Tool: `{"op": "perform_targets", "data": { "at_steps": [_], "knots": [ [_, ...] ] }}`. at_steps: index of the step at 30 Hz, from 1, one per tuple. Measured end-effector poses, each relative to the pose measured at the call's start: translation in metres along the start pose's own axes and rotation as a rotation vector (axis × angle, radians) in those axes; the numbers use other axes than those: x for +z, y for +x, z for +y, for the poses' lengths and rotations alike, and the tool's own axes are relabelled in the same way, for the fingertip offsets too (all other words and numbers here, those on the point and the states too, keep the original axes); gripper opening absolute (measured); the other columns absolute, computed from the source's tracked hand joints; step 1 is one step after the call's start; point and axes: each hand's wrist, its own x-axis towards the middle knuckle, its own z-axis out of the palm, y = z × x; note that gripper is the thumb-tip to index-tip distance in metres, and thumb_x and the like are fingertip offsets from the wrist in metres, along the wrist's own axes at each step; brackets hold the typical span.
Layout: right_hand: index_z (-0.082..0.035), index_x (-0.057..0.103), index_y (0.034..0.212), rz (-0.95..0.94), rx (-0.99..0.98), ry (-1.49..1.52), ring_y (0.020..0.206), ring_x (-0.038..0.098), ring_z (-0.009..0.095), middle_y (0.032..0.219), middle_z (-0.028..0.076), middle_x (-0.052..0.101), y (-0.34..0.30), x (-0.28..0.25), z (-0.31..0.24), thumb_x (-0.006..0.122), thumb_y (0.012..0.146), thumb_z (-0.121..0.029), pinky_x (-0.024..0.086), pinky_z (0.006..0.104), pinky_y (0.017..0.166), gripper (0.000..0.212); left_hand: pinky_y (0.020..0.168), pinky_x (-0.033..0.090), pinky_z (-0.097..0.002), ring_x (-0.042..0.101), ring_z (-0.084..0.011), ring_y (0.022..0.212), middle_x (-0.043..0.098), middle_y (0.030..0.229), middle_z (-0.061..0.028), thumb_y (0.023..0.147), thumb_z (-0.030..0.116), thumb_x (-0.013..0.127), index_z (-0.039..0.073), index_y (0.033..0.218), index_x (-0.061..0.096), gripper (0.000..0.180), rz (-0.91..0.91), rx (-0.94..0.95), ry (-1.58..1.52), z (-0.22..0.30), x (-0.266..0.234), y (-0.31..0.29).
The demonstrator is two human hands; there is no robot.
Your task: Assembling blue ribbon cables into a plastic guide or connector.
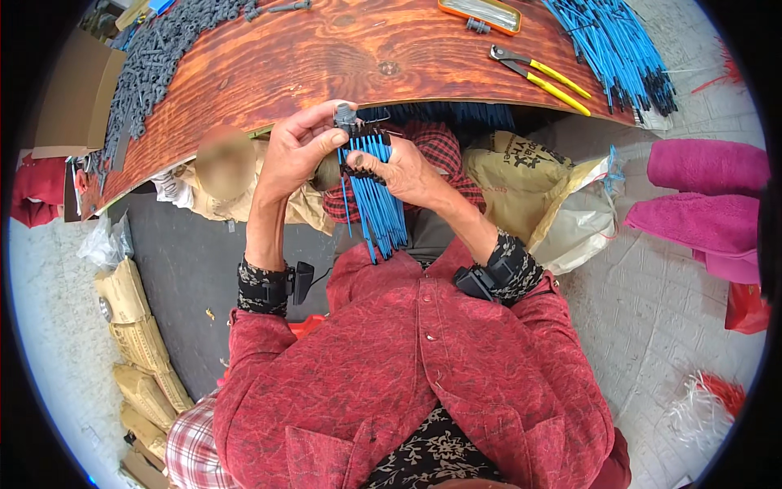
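In front of my chest, just off the near edge of the table, my two hands work close together. My left hand (300,151) pinches a small grey plastic fitting (345,116) between thumb and fingers. My right hand (399,173) is closed round the upper part of a bundle of thin blue rods (376,213) with black ends. The rods hang down toward my lap, and one stands a little apart on the left. The grey fitting is right above the black upper ends; whether a rod is inside it I cannot tell.
The wooden table (326,61) carries a heap of grey fittings (151,81) at left, yellow-handled pincers (542,77), an orange-rimmed tin (482,15) and more blue rods (615,53). A cardboard box (77,94) stands far left. An open sack (521,175) is right of my knees.
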Motion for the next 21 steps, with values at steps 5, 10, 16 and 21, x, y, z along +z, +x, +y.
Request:
{"op": "perform_targets", "data": {
  "at_steps": [5, 10, 16, 21],
  "knots": [
    [0.002, 0.06, 0.102, 0.22, 0.0, -0.247, 0.082, 0.069, 0.038, 0.085, 0.021, 0.068, -0.01, 0.005, -0.009, 0.073, 0.086, -0.056, 0.051, 0.0431, 0.072, 0.062, 0.098, 0.053, -0.0333, 0.066, -0.0183, 0.109, 0.07, 0.117, -0.0116, 0.092, 0.002, 0.07, -0.005, 0.13, 0.061, 0.04, -0.022, 0.028, -0.029, 0.001, 0.002, 0.002],
    [0.002, 0.056, 0.098, 0.372, -0.133, -0.321, 0.077, 0.067, 0.04, 0.08, 0.022, 0.064, -0.017, 0.013, -0.01, 0.075, 0.087, -0.052, 0.05, 0.0448, 0.068, 0.058, 0.098, 0.053, -0.0338, 0.067, -0.019, 0.109, 0.07, 0.119, -0.0128, 0.092, 0.002, 0.07, -0.005, 0.13, 0.061, 0.04, -0.032, 0.047, -0.022, 0.0, 0.003, 0.002],
    [0.0, 0.055, 0.101, 0.399, -0.152, -0.388, 0.075, 0.067, 0.042, 0.076, 0.022, 0.064, -0.024, 0.014, -0.01, 0.066, 0.097, -0.035, 0.049, 0.0479, 0.062, 0.037, 0.098, 0.053, -0.0333, 0.067, -0.018, 0.108, 0.07, 0.119, -0.0124, 0.092, 0.002, 0.07, -0.004, 0.13, 0.062, 0.04, -0.023, 0.03, -0.019, 0.0, 0.006, 0.003],
    [-0.001, 0.056, 0.1, 0.454, -0.191, -0.447, 0.068, 0.065, 0.043, 0.073, 0.021, 0.064, -0.024, 0.018, -0.009, 0.061, 0.1, -0.029, 0.047, 0.0499, 0.056, 0.028, 0.098, 0.053, -0.0333, 0.067, -0.017, 0.108, 0.069, 0.122, -0.0106, 0.092, 0.003, 0.071, -0.004, 0.13, 0.062, 0.04, -0.055, 0.014, -0.006, 0.0, 0.005, 0.004]
  ]
}}
